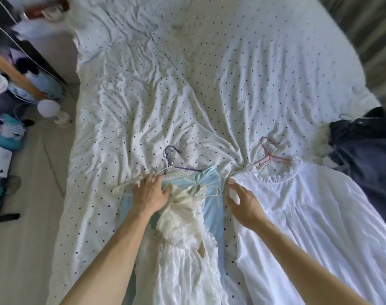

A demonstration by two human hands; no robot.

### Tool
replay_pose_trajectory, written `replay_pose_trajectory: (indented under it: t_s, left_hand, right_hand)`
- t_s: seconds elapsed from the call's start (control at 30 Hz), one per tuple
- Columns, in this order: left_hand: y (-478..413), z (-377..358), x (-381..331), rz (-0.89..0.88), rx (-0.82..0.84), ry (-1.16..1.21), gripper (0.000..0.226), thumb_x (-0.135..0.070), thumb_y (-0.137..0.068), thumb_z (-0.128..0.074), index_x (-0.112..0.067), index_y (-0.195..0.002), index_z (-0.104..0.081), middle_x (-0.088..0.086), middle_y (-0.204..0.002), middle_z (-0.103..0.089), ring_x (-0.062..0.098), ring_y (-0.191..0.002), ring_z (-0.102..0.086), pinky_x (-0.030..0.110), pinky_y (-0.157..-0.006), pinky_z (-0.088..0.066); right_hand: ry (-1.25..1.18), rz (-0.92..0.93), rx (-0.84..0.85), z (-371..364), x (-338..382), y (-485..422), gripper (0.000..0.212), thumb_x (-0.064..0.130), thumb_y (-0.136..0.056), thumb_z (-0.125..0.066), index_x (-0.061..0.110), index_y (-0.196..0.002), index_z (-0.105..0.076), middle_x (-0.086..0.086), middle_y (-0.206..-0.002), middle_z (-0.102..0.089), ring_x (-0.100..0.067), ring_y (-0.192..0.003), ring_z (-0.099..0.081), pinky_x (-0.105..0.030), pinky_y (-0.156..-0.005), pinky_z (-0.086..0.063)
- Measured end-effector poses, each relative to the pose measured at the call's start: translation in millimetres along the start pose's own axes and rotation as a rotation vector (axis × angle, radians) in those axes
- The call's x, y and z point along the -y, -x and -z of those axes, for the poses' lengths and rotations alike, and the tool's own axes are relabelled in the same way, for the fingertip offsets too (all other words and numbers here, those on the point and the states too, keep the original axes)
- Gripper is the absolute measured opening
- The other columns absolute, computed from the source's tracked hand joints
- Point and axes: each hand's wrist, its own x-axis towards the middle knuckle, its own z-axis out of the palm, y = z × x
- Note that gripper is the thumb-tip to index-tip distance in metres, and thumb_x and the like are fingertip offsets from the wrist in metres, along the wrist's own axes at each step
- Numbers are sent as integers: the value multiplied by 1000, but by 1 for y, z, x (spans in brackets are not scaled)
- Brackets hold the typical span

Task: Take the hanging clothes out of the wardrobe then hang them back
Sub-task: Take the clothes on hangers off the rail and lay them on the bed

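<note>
cream lace dress (183, 219), white hanger (206, 188), over pale blue garment (213, 208) | white dress (308, 208), pink hanger (268, 156), beside | navy garment (361, 150), rightmost | all flat on bed (165, 95)
</note>
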Motion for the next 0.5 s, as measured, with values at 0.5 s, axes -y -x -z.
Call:
replay_pose_trajectory:
  t_s: [0.5]
  left_hand:
    - [295, 94, -492, -924, -159, -120, 51, -46, -97, -46, -33, -146, -40, -7, -152, -37, 15, -140, -33, 39, -114, -26]
  right_hand:
    - [58, -114, -944, 302, -268, 424, 26, 24, -92, -67, 29, -117, -71, 5, -137, -60, -18, -135, -48, -31, -109, -39]
